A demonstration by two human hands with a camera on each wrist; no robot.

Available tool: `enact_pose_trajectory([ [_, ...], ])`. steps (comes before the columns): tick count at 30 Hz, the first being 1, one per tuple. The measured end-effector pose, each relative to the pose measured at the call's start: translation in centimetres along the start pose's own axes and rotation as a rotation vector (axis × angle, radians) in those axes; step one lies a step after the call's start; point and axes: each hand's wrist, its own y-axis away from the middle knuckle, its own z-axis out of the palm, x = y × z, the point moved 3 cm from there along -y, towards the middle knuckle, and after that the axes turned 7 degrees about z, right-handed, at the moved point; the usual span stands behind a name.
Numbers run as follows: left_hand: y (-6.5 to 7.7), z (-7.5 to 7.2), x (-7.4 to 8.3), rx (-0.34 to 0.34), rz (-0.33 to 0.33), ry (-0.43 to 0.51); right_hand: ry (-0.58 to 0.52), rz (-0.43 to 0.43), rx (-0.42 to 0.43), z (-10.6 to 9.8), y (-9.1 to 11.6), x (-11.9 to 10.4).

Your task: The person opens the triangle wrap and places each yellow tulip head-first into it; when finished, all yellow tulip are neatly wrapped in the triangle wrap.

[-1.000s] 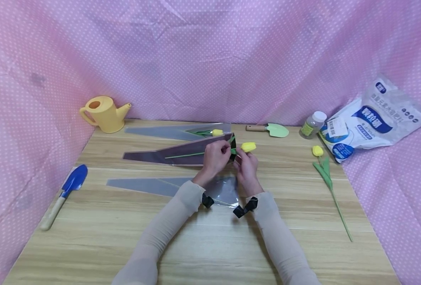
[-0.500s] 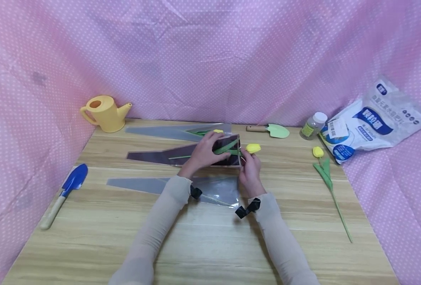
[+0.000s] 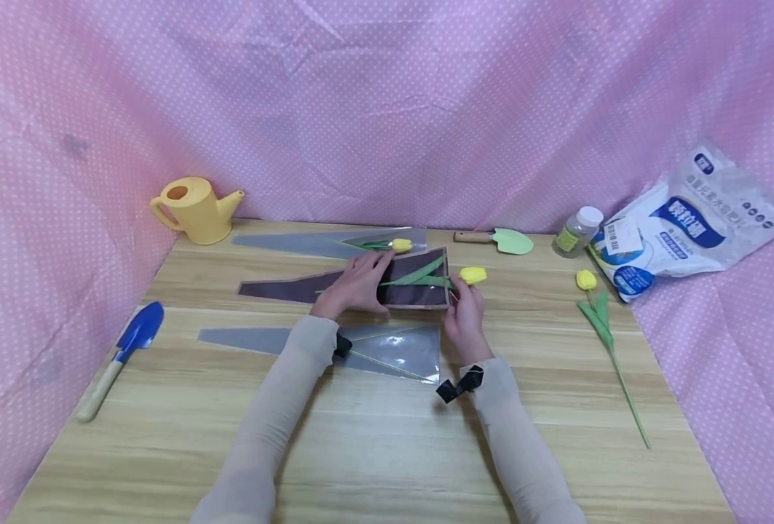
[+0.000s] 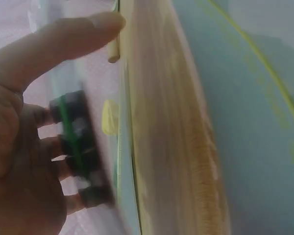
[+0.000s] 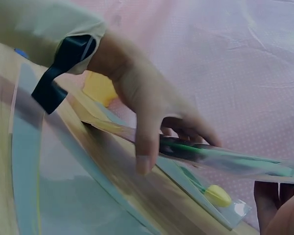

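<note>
A dark, clear-fronted flower sleeve (image 3: 419, 294) is held slightly raised over the wooden table, its wide mouth to the right. A yellow tulip (image 3: 473, 275) lies with its stem and leaves inside and its bloom beyond the mouth. My right hand (image 3: 467, 316) grips the sleeve at its mouth, close below the bloom; its exact finger contact is partly hidden. My left hand (image 3: 355, 284) spans the sleeve's middle with thumb and fingers spread to either side. In the left wrist view, the left thumb (image 4: 73, 41) is straight and apart from the sleeve.
Behind lies a clear sleeve (image 3: 295, 241) with another tulip (image 3: 400, 245); in front, a clear sleeve (image 3: 393, 349). A third tulip (image 3: 601, 324), bottle (image 3: 577, 231) and bag (image 3: 681, 222) are right. Green trowel (image 3: 511, 241), watering can (image 3: 199, 211) and blue trowel (image 3: 140, 326) line the edges.
My left hand has left the sleeve's mouth and slid left to its middle, its fingers spreading. The dark sleeve and its tulip have shifted slightly right with my right hand.
</note>
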Motion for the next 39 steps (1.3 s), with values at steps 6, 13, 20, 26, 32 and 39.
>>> enact_pose_trajectory([
  [6,-0.1,0.3,-0.1,0.034,0.010,-0.042,-0.132,0.058,-0.070,-0.2,-0.1,-0.3],
  [13,-0.1,0.1,0.2,0.077,0.000,-0.069,-0.094,0.021,-0.053,-0.4,-0.3,-0.5],
  [20,0.1,-0.5,0.5,0.108,-0.002,-0.081,0.006,-0.099,0.026,-0.6,-0.4,-0.6],
  [26,0.1,-0.6,0.6,0.127,0.001,-0.091,-0.024,-0.090,0.017,-0.6,-0.4,-0.6],
  [32,0.2,-0.3,0.5,0.133,0.011,-0.084,-0.053,-0.027,-0.004,-0.5,-0.2,-0.6],
  [39,0.3,-0.1,0.1,0.141,0.003,-0.079,0.148,-0.109,-0.026,-0.8,0.3,-1.1],
])
